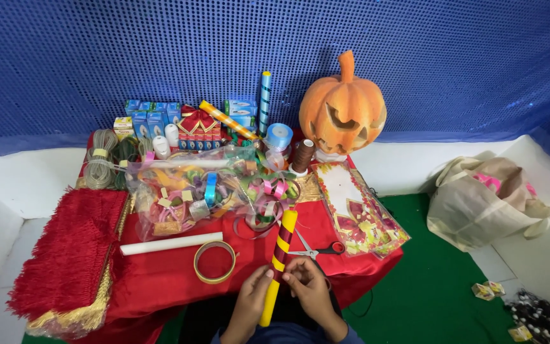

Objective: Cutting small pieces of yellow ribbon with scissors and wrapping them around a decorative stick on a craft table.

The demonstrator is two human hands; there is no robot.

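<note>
While both hands, left hand (250,299) and right hand (308,288), grip clamped on the yellow stick (277,267), scissors (318,250) lie just beyond the grip, tape ring (214,262) left.

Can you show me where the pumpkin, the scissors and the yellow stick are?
pumpkin (342,108): head view, on its orange front.
scissors (337,248): head view, on the red handle.
yellow stick (270,298): head view, on the yellow lower part between both hands.

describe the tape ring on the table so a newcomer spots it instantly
Start at the red cloth-covered table and look at its near edge, just left of the person's left hand. The tape ring lies flat there, right below the end of a white rolled tube. It is the only open hoop on bare cloth, thin, yellowish and see-through in the middle, unlike the yellow, red-striped stick both hands hold.
</note>
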